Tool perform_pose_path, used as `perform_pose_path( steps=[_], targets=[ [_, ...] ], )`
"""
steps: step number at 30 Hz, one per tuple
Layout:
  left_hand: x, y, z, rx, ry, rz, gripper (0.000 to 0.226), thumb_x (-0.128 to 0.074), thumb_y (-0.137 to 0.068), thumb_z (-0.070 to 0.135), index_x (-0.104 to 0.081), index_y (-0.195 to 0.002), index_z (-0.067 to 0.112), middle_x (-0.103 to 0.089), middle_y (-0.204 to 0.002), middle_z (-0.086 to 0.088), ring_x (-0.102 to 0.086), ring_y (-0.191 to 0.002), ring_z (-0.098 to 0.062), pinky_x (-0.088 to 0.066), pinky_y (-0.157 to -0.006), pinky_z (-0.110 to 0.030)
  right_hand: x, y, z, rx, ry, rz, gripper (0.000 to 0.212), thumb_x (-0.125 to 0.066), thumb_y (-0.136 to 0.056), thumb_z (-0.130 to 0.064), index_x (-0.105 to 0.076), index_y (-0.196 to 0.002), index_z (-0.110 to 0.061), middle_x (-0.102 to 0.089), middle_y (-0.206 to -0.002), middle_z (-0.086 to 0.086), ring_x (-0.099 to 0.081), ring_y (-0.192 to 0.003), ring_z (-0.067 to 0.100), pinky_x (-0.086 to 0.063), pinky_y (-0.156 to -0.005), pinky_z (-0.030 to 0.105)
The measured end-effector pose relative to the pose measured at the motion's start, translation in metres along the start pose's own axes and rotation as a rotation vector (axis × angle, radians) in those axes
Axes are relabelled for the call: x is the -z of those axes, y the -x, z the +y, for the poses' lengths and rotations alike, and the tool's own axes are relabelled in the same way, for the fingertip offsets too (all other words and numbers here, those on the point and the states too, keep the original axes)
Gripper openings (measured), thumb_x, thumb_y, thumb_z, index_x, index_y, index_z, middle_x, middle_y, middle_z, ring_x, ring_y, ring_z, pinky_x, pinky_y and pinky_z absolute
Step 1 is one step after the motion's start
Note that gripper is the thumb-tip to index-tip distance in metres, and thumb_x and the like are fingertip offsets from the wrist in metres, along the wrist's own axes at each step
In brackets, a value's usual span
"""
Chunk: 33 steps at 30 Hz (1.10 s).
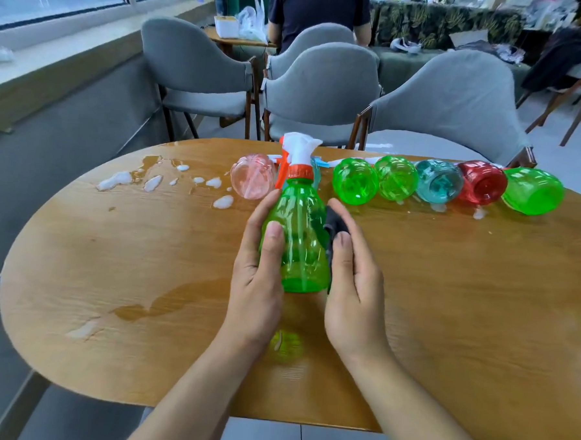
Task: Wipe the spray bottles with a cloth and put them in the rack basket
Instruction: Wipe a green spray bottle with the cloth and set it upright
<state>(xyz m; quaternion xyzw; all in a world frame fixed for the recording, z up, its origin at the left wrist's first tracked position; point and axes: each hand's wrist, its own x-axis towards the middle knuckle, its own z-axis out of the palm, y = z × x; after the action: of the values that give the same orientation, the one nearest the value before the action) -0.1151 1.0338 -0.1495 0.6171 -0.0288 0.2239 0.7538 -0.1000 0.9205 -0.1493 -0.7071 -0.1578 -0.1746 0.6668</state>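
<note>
Near edge: wooden table (pixel 111 277) w/ wet patches. Centre, both hands on a green spray bottle (pixel 298 240), held upright just above the tabletop. Left hand (pixel 257 278) wraps the bottle's left side, thumb across the front. Right hand (pixel 354 290) presses a dark cloth (pixel 334 227) against the bottle's right side, fingers curled round it. White trigger head w/ orange collar on top. Farther back, row of bottles lying on their sides: pink bottle (pixel 252 174) left, then green, green, blue bottle (pixel 439 181), red bottle (pixel 483 182), green far right. White foam blobs (pixel 116 181) far left. Grey chairs (pixel 319 86) beyond.
</note>
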Motion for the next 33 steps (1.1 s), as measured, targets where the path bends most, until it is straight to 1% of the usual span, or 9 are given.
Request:
perform_pose_path(
  steps=[3, 7, 15, 20, 22, 24, 28, 31, 33],
  targets=[
    [0.006, -0.005, 0.000, -0.009, -0.018, 0.023, 0.048, -0.047, -0.107, 0.054, -0.053, -0.152, 0.038, -0.057, -0.156, -0.002, -0.054, -0.146, -0.026, -0.041, -0.121, -0.059, -0.008, 0.024, -0.003, 0.227, 0.226, -0.060, 0.040, -0.046, -0.111, -0.012, -0.053, -0.150, -0.005, -0.042, -0.164, 0.006, -0.029, -0.158, 0.022, -0.028, -0.128, 0.041],
    [0.003, 0.000, -0.001, -0.061, -0.017, -0.061, 0.044, -0.043, -0.114, 0.034, -0.048, -0.156, 0.021, -0.059, -0.154, -0.004, -0.056, -0.143, -0.022, -0.044, -0.121, -0.053, -0.010, 0.011, -0.013, 0.440, 0.316, -0.122, 0.037, -0.052, -0.107, -0.008, -0.059, -0.143, -0.003, -0.044, -0.161, 0.014, -0.027, -0.159, 0.031, -0.029, -0.127, 0.052],
    [0.000, 0.005, -0.003, -0.062, 0.009, -0.073, 0.043, -0.046, -0.110, 0.027, -0.050, -0.152, 0.022, -0.063, -0.148, 0.002, -0.061, -0.136, -0.019, -0.054, -0.109, -0.038, 0.003, -0.016, -0.008, -0.013, -0.034, -0.008, 0.040, -0.045, -0.111, -0.025, -0.058, -0.148, -0.015, -0.059, -0.151, -0.006, -0.049, -0.144, 0.009, -0.040, -0.122, 0.046],
    [0.008, -0.004, 0.000, -0.112, -0.052, -0.010, 0.043, -0.042, -0.113, 0.029, -0.049, -0.154, 0.017, -0.059, -0.144, 0.031, -0.050, -0.142, 0.003, -0.042, -0.111, -0.017, -0.009, 0.023, -0.008, 0.080, 0.112, -0.013, 0.043, -0.048, -0.110, -0.018, -0.053, -0.152, -0.010, -0.045, -0.163, -0.003, -0.035, -0.154, 0.008, -0.031, -0.125, 0.027],
    [0.009, -0.004, 0.000, -0.141, -0.086, -0.018, 0.042, -0.042, -0.115, 0.027, -0.047, -0.155, 0.016, -0.054, -0.151, 0.030, -0.044, -0.149, -0.001, -0.039, -0.119, -0.025, -0.009, 0.024, -0.008, 0.113, 0.131, -0.005, 0.044, -0.050, -0.109, -0.017, -0.051, -0.152, -0.009, -0.045, -0.163, -0.002, -0.035, -0.154, 0.009, -0.031, -0.125, 0.028],
    [0.006, 0.000, 0.000, -0.146, -0.090, -0.047, 0.041, -0.045, -0.113, 0.032, -0.048, -0.153, 0.023, -0.056, -0.154, 0.014, -0.050, -0.148, -0.015, -0.043, -0.121, -0.042, -0.006, 0.011, -0.011, 0.119, 0.113, 0.032, 0.043, -0.051, -0.108, -0.018, -0.054, -0.150, -0.010, -0.050, -0.159, -0.002, -0.040, -0.151, 0.009, -0.035, -0.124, 0.034],
    [-0.006, 0.011, -0.001, -0.094, -0.048, -0.143, 0.045, -0.051, -0.108, 0.036, -0.049, -0.152, 0.027, -0.065, -0.145, 0.008, -0.062, -0.135, -0.020, -0.051, -0.109, -0.036, 0.007, -0.023, -0.024, 0.024, -0.013, 0.090, 0.037, -0.056, -0.107, -0.023, -0.063, -0.143, -0.017, -0.064, -0.145, -0.004, -0.055, -0.140, 0.010, -0.045, -0.118, 0.045],
    [-0.011, 0.012, -0.004, -0.086, -0.052, -0.128, 0.042, -0.050, -0.111, 0.030, -0.049, -0.152, 0.023, -0.064, -0.145, 0.013, -0.059, -0.138, -0.013, -0.049, -0.109, -0.028, 0.009, -0.023, -0.024, 0.023, 0.024, 0.093, 0.035, -0.058, -0.107, -0.021, -0.065, -0.142, -0.016, -0.063, -0.147, -0.005, -0.054, -0.140, 0.006, -0.045, -0.119, 0.041],
    [-0.007, 0.008, -0.005, -0.083, -0.061, -0.060, 0.043, -0.048, -0.111, 0.031, -0.050, -0.152, 0.022, -0.062, -0.149, 0.009, -0.057, -0.141, -0.014, -0.048, -0.117, -0.038, 0.005, -0.011, -0.021, 0.066, 0.103, 0.071, 0.035, -0.060, -0.107, -0.018, -0.066, -0.141, -0.014, -0.058, -0.152, -0.004, -0.050, -0.143, 0.004, -0.042, -0.120, 0.035]
  ],
)
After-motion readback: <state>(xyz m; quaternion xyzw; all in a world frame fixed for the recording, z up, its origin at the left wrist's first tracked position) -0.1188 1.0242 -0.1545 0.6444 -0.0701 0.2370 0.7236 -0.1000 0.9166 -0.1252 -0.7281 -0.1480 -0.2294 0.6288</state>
